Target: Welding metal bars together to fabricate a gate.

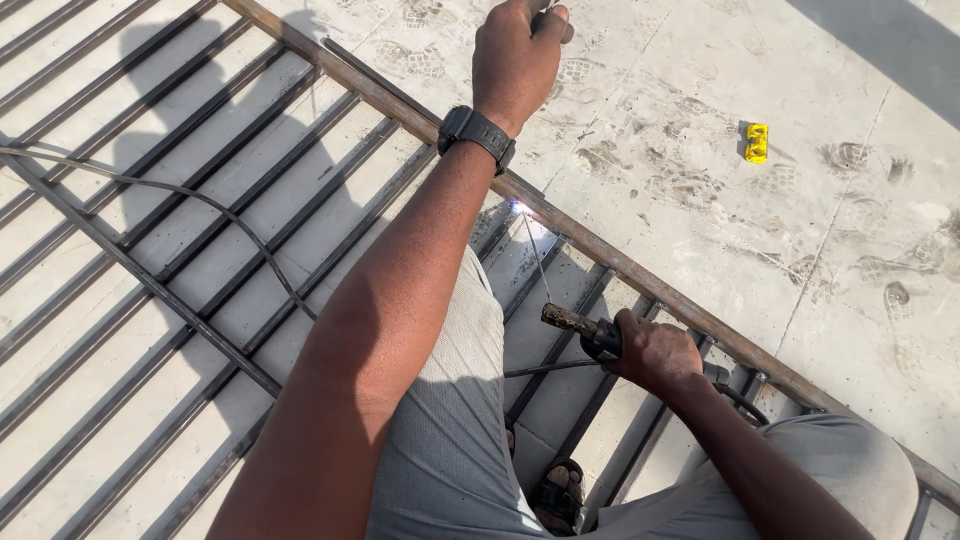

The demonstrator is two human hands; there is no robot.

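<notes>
A: Quickly, handling first. Right hand (pixel 655 352) is clenched round the electrode holder (pixel 585 328), fingers wrapped on the insulated grip, the dark worn clamp end sticking out toward the upper left. I'd judge it rigid and fairly light, not slippery. Take it by the grip only, since the clamp and rod would be hot.

B: And the rod?

A: A thin welding rod (pixel 534 252) runs up from the clamp to a bright white arc (pixel 522 207) right at the rusty frame rail (pixel 640 272). Looks stiff but slender, so it probably flexes if pushed.

B: Left hand?

A: Left hand (pixel 515 55) is raised at the top of the view, a black wristwatch (pixel 477 133) on the wrist, fingers closed on something small and pale. Too cut off to say what.

B: Where's the workpiece?

A: The metal gate (pixel 150 270) lies flat on the concrete floor (pixel 780 210), with parallel grey bars and brownish rust on the outer rail. Judging by all that steel it's heavy and stiff, a two-hand lift by the rails. A black cable (pixel 235 225) trails across the bars.

B: Anything else?

A: A small yellow object (pixel 757 142) sits on the dusty floor, well apart. The person crouches over the bars in grey trousers, with a sandalled foot (pixel 560 497) between them.
</notes>
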